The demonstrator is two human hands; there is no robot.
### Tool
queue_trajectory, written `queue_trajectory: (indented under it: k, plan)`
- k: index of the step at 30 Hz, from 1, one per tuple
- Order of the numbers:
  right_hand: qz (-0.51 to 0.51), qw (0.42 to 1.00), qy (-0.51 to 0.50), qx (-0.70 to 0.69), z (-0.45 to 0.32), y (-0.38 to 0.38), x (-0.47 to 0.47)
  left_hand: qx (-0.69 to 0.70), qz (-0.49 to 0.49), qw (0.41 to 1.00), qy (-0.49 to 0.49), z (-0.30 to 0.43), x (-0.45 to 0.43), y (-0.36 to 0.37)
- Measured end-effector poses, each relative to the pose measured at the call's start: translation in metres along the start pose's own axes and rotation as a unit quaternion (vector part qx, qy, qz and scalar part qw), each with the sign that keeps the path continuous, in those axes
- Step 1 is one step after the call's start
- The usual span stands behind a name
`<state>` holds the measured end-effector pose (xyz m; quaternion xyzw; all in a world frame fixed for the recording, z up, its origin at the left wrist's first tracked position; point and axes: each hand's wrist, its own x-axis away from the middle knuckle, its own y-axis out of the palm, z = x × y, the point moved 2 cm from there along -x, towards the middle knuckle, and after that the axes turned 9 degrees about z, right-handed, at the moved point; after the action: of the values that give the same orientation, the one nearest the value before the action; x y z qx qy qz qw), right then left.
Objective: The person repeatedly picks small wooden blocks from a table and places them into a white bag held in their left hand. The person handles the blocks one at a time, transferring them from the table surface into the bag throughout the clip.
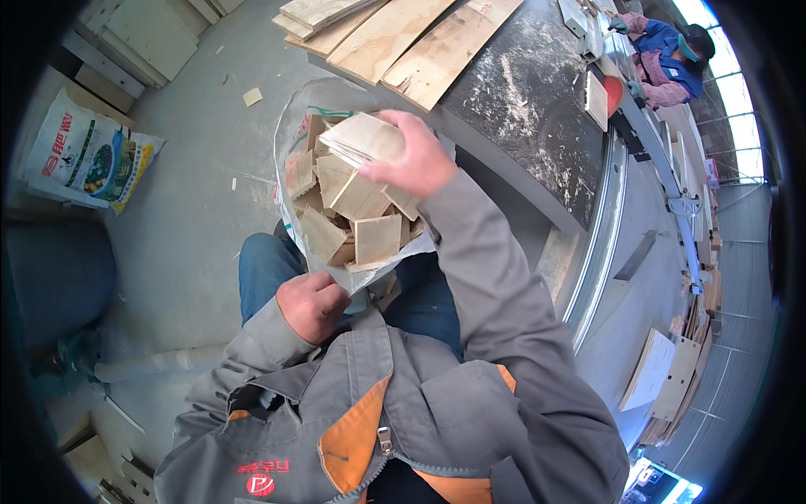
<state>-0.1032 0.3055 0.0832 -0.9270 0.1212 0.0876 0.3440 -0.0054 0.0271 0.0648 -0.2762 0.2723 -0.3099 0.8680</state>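
Note:
My right hand [419,154] grips a small stack of squarish plywood offcuts [368,135] over the mouth of a white woven sack [286,129]. Its thumb lies along the near edge and the fingers reach over the far side. Inside the sack, many loose plywood pieces [362,195] lie at mixed angles. My left hand [313,307] is closed on the sack's near rim, which is pulled toward my body. The sack stands on the floor by my knees, its lower part hidden.
A saw table [522,101] strewn with sawdust carries plywood strips [393,41] that overhang toward the sack. Beyond it, a co-worker [667,60] stands at the saw's rail. A printed sack [94,154] and a ribbed hose [160,364] are at left. One offcut [252,97] lies on the floor.

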Motion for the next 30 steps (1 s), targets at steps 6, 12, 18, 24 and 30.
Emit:
queue_trajectory:
  k: [6,12,18,24,30]
  plan:
    - [0.135,0.988,-0.066,0.016,-0.009,-0.029,-0.008,-0.009,-0.004,1.000,-0.019,-0.003,0.006,-0.004]
    - [0.234,0.970,0.060,-0.021,0.033,-0.102,0.068,0.057,-0.003,0.997,-0.057,-0.009,0.004,0.010]
    - [0.360,0.910,0.183,0.095,0.085,-0.191,0.126,0.080,-0.010,0.993,-0.088,-0.013,-0.007,0.013]
    - [0.422,0.859,0.204,0.206,0.139,-0.239,0.136,0.038,0.011,0.998,-0.054,-0.010,-0.014,0.017]
    - [0.433,0.841,0.231,0.229,0.175,-0.250,0.130,0.011,0.021,0.999,-0.048,-0.004,-0.011,0.021]
